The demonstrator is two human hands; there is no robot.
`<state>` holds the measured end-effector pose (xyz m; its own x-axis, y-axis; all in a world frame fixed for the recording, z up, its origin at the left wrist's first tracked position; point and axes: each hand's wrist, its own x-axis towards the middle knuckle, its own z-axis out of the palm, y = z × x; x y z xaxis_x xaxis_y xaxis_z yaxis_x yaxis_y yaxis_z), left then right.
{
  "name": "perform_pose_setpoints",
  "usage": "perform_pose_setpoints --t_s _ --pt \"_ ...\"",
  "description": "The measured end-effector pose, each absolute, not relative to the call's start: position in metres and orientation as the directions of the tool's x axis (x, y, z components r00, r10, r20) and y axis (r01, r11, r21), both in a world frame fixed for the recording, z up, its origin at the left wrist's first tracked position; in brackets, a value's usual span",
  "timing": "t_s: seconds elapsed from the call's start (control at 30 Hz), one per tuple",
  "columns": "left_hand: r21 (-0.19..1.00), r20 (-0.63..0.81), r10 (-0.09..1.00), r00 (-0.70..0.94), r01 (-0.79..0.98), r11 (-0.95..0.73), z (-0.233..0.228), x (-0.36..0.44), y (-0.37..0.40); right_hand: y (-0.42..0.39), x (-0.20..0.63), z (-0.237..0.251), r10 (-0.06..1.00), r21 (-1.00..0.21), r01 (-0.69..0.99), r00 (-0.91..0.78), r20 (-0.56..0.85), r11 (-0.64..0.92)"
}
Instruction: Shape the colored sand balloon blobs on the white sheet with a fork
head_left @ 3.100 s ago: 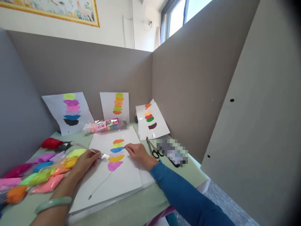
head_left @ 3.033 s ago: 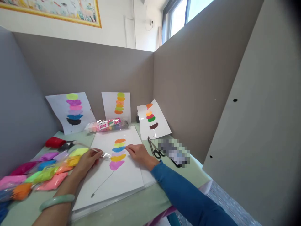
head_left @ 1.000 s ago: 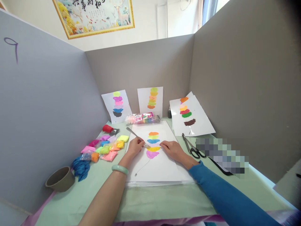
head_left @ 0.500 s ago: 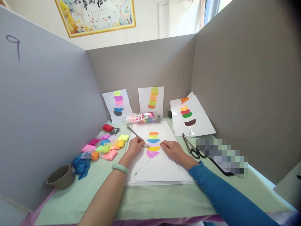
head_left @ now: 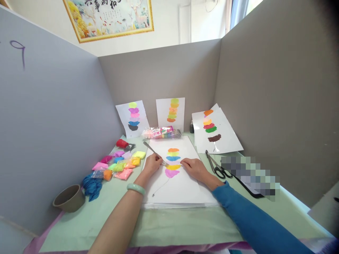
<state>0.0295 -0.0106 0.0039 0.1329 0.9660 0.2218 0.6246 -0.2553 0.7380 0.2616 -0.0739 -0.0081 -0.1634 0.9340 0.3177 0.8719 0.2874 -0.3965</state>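
Left hand point(head_left: 152, 164) gripping fork point(head_left: 155, 153); right hand point(head_left: 194, 168) flat on paper point(head_left: 182, 183); purple "9" point(head_left: 18, 49) on wall.

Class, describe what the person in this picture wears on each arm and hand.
The left hand is bare, with no sleeve showing on the forearm; a smooth, pale green bangle circles the wrist. The right hand is bare too, and a plain blue long sleeve covers the right arm to the wrist.

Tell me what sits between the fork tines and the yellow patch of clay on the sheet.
Nothing visible. The left hand holds the fork, tines pointing at the yellow patch across bare paper. The right hand rests on the patch's other side, outside that path.
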Motion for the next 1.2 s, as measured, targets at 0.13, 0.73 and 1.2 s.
perform_pose_setpoints --t_s 0.13,0.73,1.2 --pt "0.752 0.22 0.968 0.119 0.611 -0.246 0.004 0.0293 -0.0104 -0.0734 0.2616 -0.0085 0.937 -0.393 0.876 -0.16 0.31 0.28" --pt "0.804 0.21 0.972 0.11 0.546 -0.235 -0.0013 0.0254 -0.0077 -0.0736 0.2611 -0.0075 0.939 -0.38 0.882 -0.164 0.302 0.277" --pt "0.817 0.2 0.974 0.102 0.532 -0.223 0.0027 0.0236 -0.0106 -0.0742 0.2617 -0.0075 0.936 -0.379 0.88 -0.171 0.309 0.286"
